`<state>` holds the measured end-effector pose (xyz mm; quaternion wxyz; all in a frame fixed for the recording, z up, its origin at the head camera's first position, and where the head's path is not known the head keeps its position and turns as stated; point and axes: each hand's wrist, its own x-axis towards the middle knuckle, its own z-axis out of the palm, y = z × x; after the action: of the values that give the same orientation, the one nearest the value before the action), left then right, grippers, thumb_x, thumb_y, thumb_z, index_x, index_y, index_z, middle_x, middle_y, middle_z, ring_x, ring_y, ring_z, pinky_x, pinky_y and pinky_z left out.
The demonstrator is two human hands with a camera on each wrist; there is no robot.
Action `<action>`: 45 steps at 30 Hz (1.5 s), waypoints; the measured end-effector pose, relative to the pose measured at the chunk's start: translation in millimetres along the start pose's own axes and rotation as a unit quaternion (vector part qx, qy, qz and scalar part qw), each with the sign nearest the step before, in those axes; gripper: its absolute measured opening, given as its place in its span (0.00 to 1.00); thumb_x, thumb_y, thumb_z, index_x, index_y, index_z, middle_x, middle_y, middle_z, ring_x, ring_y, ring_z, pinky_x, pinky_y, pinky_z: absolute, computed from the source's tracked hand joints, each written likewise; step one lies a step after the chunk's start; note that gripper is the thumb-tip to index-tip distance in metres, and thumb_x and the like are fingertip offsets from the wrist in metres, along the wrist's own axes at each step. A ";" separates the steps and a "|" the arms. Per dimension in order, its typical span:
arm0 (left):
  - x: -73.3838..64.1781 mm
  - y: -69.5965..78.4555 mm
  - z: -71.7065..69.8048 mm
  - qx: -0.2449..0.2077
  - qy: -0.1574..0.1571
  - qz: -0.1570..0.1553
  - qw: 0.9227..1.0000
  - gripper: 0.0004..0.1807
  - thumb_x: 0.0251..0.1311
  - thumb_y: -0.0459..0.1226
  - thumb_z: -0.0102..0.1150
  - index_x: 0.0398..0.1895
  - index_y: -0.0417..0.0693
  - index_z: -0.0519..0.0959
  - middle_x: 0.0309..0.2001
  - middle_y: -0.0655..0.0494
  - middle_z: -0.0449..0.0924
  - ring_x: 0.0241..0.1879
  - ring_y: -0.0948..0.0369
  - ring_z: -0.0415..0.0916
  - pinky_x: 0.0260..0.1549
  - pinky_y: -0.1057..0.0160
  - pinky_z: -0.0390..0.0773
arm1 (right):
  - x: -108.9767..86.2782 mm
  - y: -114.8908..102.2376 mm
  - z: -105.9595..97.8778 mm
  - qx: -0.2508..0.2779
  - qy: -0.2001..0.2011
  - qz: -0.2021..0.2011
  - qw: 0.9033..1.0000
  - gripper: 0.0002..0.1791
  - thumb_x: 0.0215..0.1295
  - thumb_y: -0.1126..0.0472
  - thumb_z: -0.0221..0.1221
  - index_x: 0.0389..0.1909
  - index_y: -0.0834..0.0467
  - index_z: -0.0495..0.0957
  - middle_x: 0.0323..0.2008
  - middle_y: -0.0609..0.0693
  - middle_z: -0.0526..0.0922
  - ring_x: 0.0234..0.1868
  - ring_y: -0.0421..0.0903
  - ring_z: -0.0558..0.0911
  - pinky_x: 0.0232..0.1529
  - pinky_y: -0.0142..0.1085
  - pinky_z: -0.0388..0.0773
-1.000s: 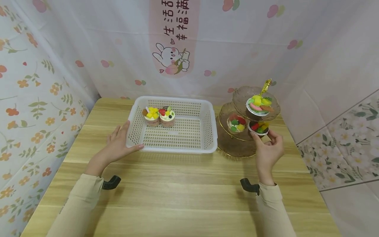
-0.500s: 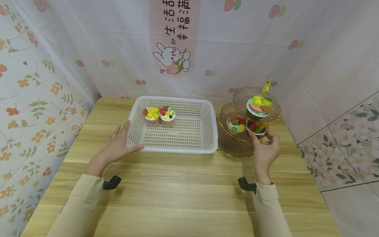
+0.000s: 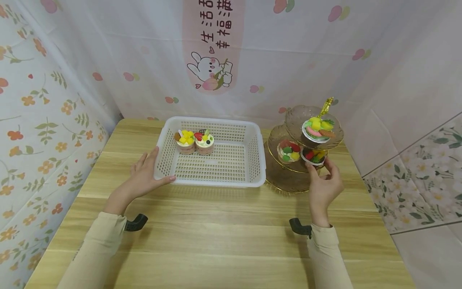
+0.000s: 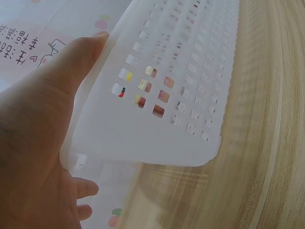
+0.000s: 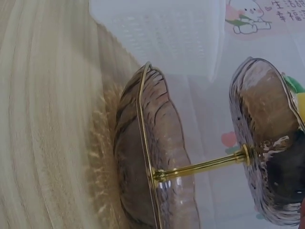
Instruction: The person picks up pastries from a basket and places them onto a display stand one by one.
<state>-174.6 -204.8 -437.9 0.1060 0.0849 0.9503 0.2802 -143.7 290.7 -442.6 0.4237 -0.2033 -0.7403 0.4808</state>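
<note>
Centrally, a small fruit-topped cake cup pinched in the curled fingers of the right hand, at the front edge of the middle tier of a smoked-glass, gold-rimmed dessert stand (two more cakes on its tiers). Further left, left hand gripping the near left corner of a white plastic basket, thumb along its front rim, two cake cups inside, all on a wooden table.

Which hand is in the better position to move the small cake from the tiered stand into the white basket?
The right hand: its fingers already hold the small cake at the tiered stand. The left hand is busy gripping the corner of the white basket, far from the stand, and seems better used steadying it.
</note>
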 end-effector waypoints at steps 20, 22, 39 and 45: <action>-0.1 -1.4 0.6 -0.004 0.002 0.001 1.000 0.67 0.54 0.66 0.61 0.80 0.49 0.28 0.79 0.35 0.39 0.77 0.33 0.28 0.64 0.20 0.34 | 2.3 -0.9 2.1 -0.024 0.024 0.009 0.999 0.22 0.51 0.54 0.75 0.47 0.56 0.87 0.32 0.51 0.87 0.12 0.24 0.65 0.17 0.19 0.62; 0.3 -0.8 0.2 -0.005 0.003 0.001 1.000 0.67 0.54 0.66 0.61 0.80 0.49 0.28 0.79 0.35 0.39 0.77 0.33 0.29 0.64 0.21 0.34 | 2.5 -1.2 2.0 -0.035 0.024 0.006 0.999 0.22 0.51 0.54 0.75 0.48 0.56 0.86 0.36 0.55 0.88 0.13 0.23 0.65 0.17 0.19 0.61; 0.0 0.6 -0.2 -0.005 0.001 0.002 1.000 0.67 0.54 0.66 0.61 0.80 0.48 0.28 0.79 0.35 0.40 0.77 0.33 0.29 0.64 0.20 0.35 | -5.9 -20.4 -14.3 0.003 0.021 -0.040 0.999 0.20 0.51 0.56 0.75 0.47 0.54 0.87 0.22 0.29 0.77 0.11 0.28 0.64 0.17 0.21 0.60; 0.6 0.1 -0.7 -0.010 0.004 0.003 1.000 0.67 0.54 0.65 0.62 0.80 0.48 0.28 0.79 0.35 0.40 0.78 0.33 0.29 0.64 0.21 0.34 | -28.7 -59.2 -5.0 0.071 -0.054 -0.167 0.982 0.19 0.49 0.68 0.75 0.45 0.60 0.87 0.21 0.39 0.80 0.13 0.29 0.62 0.18 0.21 0.59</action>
<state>-175.4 -204.9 -437.4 0.1019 0.0853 0.9477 0.2902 -117.2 246.2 -401.7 0.4703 -0.0198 -0.7499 0.4648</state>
